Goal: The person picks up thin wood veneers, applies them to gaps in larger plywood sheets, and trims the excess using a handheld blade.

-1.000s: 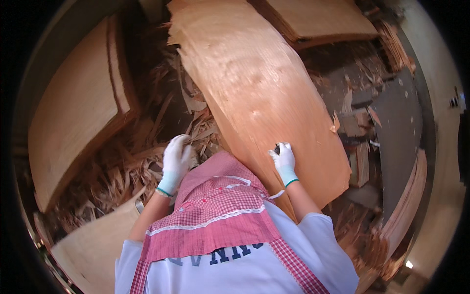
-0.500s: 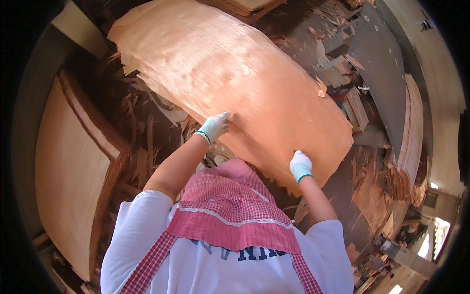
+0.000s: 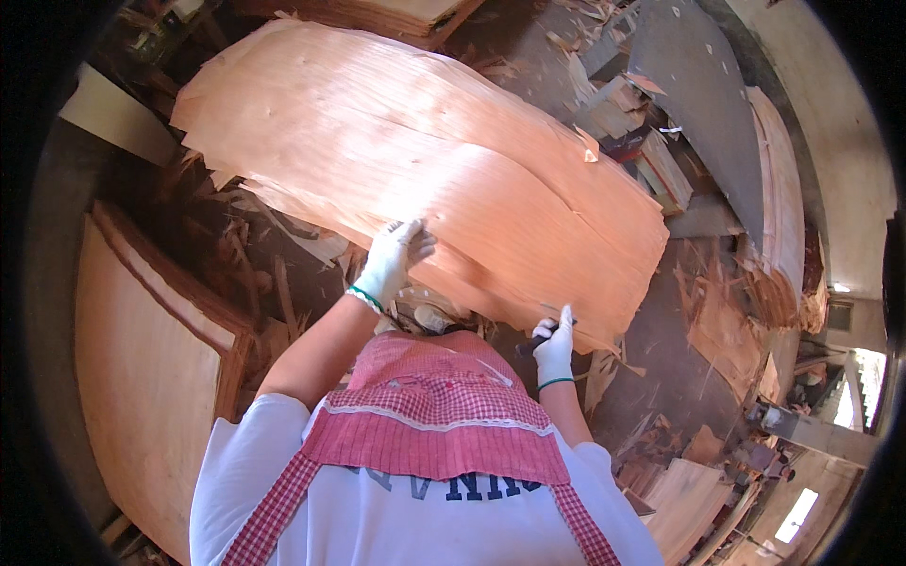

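A large pinkish-tan wood veneer sheet (image 3: 415, 170) with ragged edges lies slantwise before me, with a long crease or overlapping edge along it. My left hand (image 3: 389, 259), in a white glove with a green-trimmed cuff, is at its near edge; the fingers are stretched and slightly apart over the sheet. At the sheet's near right corner is my right hand (image 3: 555, 351), gloved alike. Its fingers are curled around a small dark-handled tool (image 3: 531, 347), while the index finger points forward along the veneer. The glove hides most of the tool, so its exact kind is unclear.
A tall stack of veneer (image 3: 142, 349) stands at the left, and another stack (image 3: 377, 17) at the far side. A dark grey board (image 3: 703, 104) leans at the right beside more veneer sheets (image 3: 781, 208). Torn veneer scraps (image 3: 722, 321) litter the floor.
Both hands have drawn back toward me, and the veneer sheet now lies flatter and further left, with a crease showing. A dark-handled tool now shows in my right hand.
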Tool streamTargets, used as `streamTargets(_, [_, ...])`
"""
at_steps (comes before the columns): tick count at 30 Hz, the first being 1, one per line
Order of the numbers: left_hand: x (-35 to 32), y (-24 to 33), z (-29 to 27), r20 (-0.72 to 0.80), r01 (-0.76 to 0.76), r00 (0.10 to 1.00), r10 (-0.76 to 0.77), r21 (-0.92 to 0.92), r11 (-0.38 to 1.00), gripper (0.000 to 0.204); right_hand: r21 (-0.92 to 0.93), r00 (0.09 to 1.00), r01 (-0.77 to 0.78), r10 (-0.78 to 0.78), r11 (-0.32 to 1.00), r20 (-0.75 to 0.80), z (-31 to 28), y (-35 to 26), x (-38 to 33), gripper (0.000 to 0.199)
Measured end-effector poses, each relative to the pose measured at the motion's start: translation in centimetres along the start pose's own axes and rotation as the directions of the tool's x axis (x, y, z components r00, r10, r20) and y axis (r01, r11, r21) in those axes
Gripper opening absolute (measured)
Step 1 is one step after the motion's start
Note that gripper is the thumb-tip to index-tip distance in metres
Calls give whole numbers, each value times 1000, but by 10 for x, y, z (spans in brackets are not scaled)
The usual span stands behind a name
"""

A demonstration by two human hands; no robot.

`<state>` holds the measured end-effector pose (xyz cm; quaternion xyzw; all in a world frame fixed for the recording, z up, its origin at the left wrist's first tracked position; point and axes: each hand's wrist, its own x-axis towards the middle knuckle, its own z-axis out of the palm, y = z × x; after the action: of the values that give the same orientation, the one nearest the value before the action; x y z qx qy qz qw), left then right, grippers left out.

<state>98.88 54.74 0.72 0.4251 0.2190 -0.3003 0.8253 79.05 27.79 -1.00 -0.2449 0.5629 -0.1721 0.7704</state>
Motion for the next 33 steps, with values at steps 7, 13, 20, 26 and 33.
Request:
streamTargets(7, [-37,15,-39,80,5,997,8,-166,986,34,1,993,106,-106,994,55,-31,-19,-11,18])
streamTargets(13, [58,22,-107,-110,-146,987,120,-281,948,23,-323,990,-28,71,946,124,-47,-17,-35,31])
streamTargets(20, [37,62,-78,-68,-180,984,168,-436,882,15,-534,945,-119,260,837,198,-28,-23,-40,38])
streamTargets(26, [-22,78,-62,-99,-217,976,193,-467,857,14,-31,983,-81,85,996,163,29,40,7,32])
streamTargets(33, [-52,83,-157,-220,-233,964,146,-448,863,50,-187,886,454,-419,871,197,83,25,-98,20])
